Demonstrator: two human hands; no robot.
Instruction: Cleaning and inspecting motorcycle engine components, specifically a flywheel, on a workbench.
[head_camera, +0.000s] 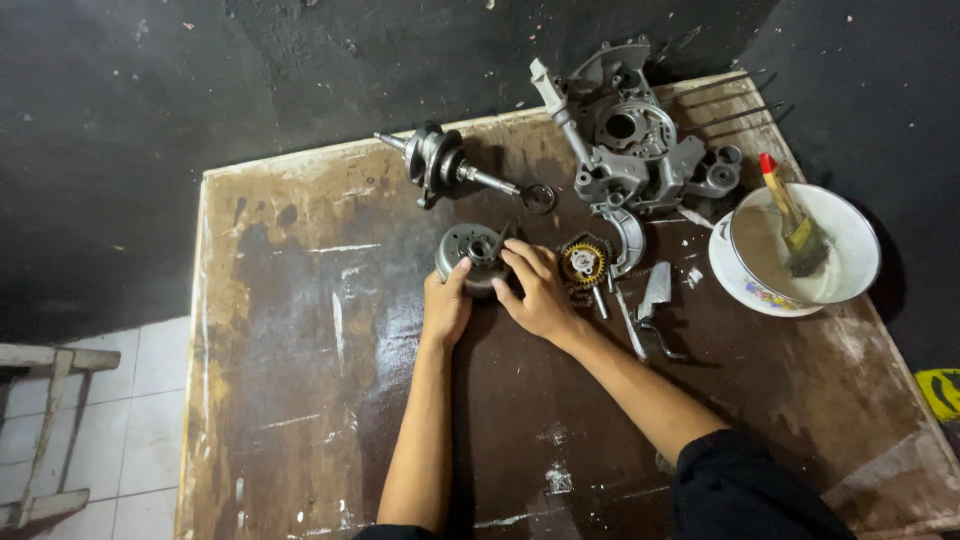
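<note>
In the head view, the fingers (521, 262) of the right hand (540, 295) are bent and spread a little, their tips resting on the top right of a round grey metal drum (470, 254), a rotor-like part lying flat on the wooden table (300, 400). The left hand (445, 305) closes on the same drum from the near side, its thumb (459, 274) up against the rim and the other fingers curled under and mostly hidden. So both hands grip the drum between them, and it sits directly under the fingertips, touching the board.

Just right of the right hand's knuckles lies a small gear with a yellow centre (583, 263), near but not touched. Beyond it, farther right, a curved metal piece (631, 238) and a flat scraper-like piece (655, 292) rest on the table. Ahead of the fingertips, towards the far edge, a crankshaft (445, 165) lies on its side, and to its right a grey engine casing (630, 145) stands at the back corner. Well to the right sits a white bowl (850, 235) holding a brush (790, 215), close to the table's right edge.

To the left of the left hand and towards the person, the stained board is open as far as its left edge, where tiled floor (140, 430) shows below.
</note>
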